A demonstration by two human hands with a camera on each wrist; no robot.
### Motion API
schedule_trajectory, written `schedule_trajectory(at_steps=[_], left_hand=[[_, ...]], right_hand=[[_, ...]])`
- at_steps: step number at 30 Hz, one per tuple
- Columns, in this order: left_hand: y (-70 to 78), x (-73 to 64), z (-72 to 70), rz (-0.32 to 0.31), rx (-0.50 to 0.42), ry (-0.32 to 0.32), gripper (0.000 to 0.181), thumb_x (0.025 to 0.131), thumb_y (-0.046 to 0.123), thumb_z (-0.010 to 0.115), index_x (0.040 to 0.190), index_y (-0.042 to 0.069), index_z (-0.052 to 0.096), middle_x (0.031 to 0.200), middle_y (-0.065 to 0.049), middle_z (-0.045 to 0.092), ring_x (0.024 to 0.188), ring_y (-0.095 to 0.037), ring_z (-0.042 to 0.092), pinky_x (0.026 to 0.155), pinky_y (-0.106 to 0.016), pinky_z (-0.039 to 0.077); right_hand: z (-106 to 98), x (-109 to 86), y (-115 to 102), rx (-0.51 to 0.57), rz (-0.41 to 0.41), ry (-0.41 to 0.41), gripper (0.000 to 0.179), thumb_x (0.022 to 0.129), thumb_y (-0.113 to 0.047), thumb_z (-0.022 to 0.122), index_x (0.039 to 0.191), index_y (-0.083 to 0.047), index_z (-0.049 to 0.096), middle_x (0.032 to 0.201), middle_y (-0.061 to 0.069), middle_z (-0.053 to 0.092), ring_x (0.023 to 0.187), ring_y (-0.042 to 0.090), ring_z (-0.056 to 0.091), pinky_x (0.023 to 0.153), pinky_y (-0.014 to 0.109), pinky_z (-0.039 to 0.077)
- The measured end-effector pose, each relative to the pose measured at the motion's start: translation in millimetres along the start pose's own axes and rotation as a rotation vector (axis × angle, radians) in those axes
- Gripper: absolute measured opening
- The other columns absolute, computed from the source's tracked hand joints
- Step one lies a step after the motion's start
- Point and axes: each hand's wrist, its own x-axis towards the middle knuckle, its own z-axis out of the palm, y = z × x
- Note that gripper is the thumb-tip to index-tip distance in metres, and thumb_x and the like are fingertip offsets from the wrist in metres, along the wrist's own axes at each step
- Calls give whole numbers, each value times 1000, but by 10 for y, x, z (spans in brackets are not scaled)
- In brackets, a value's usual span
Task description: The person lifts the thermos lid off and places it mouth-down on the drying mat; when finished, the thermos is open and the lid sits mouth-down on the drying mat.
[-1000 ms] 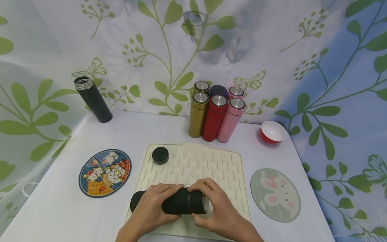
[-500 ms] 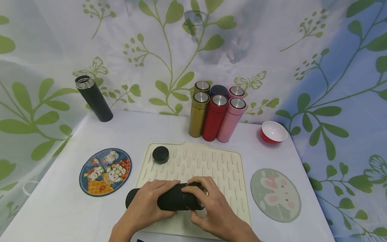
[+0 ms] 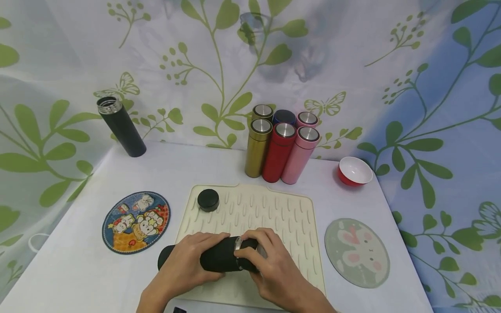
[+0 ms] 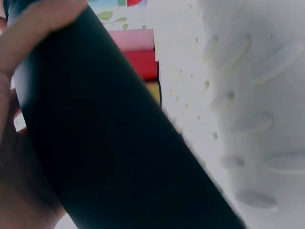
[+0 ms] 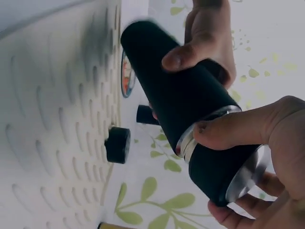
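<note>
A black thermos bottle lies tilted across my hands above a cream ribbed mat. My left hand grips its body, fingers over the top and thumb below. My right hand holds the black lid, whose end is silver, with the thumb and fingers around it. A strip of steel neck shows between lid and body. Dark bottle body fills much of the left wrist view. Part of the lid is hidden behind my right fingers in the head view.
A separate black lid sits on the mat's far left corner. An uncapped black bottle stands at back left. Several coloured bottles stand behind the mat. A red bowl and round mats lie to the sides.
The bottle and both hands have shifted slightly left. My right fingers have changed position on the lid, and a steel strip now shows between lid and body.
</note>
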Motion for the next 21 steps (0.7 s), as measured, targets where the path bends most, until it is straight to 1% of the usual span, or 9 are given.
schedule_trajectory(at_steps=[4, 7, 10, 12, 14, 17, 19, 21], left_hand=[[-15, -34, -40, -61, -60, -18, 81, 58, 38, 97, 133, 31, 65, 119, 19, 66, 105, -6, 62, 86, -40, 54], [-50, -71, -81, -112, -78, -10, 82, 58, 37, 98, 133, 34, 64, 122, 22, 64, 106, -5, 61, 86, -40, 54], [-97, -111, -137, -156, -85, 26, 84, 57, 33, 99, 133, 35, 64, 123, 21, 63, 105, -5, 60, 84, -38, 54], [-130, -136, -179, -173, -101, 58, 84, 57, 31, 99, 133, 35, 63, 123, 19, 64, 103, -5, 61, 82, -36, 54], [-162, -162, -224, -171, -125, 91, 85, 57, 29, 99, 134, 32, 63, 122, 16, 65, 100, -7, 61, 80, -34, 54], [-199, -190, -287, -150, -149, 147, 85, 59, 30, 99, 135, 30, 62, 122, 11, 67, 99, -9, 63, 77, -33, 54], [-214, -202, -324, -135, -155, 188, 84, 60, 33, 98, 136, 28, 62, 122, 9, 67, 99, -10, 63, 77, -32, 54], [-213, -212, -359, -127, -172, 233, 83, 61, 33, 98, 136, 26, 62, 122, 9, 68, 99, -11, 64, 77, -31, 54]], right_hand=[[-43, 15, 16, -20, -23, 34, 57, 66, 2, 87, 114, -20, 67, 128, 7, 55, 116, 24, 49, 96, 43, 49], [-70, 9, 48, -8, -12, 52, 60, 62, 3, 88, 114, -20, 68, 128, 6, 55, 116, 25, 49, 99, 37, 46], [-71, -18, 100, 19, 11, 66, 63, 61, 4, 88, 116, -21, 68, 128, 5, 55, 116, 24, 50, 99, 30, 44], [-54, -40, 138, 50, 39, 64, 64, 62, 2, 88, 117, -22, 68, 128, 4, 54, 116, 22, 50, 98, 27, 45], [-18, -59, 172, 80, 66, 51, 65, 63, 0, 88, 120, -25, 67, 128, 1, 54, 115, 19, 50, 93, 27, 48], [57, -75, 219, 106, 98, 20, 68, 65, -5, 89, 125, -26, 65, 129, -3, 54, 115, 16, 50, 89, 30, 51], [112, -78, 242, 123, 132, -12, 70, 66, -8, 90, 128, -24, 62, 129, -5, 54, 115, 13, 49, 88, 30, 52], [176, -76, 267, 128, 159, -40, 72, 68, -12, 91, 131, -21, 60, 129, -6, 55, 115, 12, 50, 90, 31, 51]])
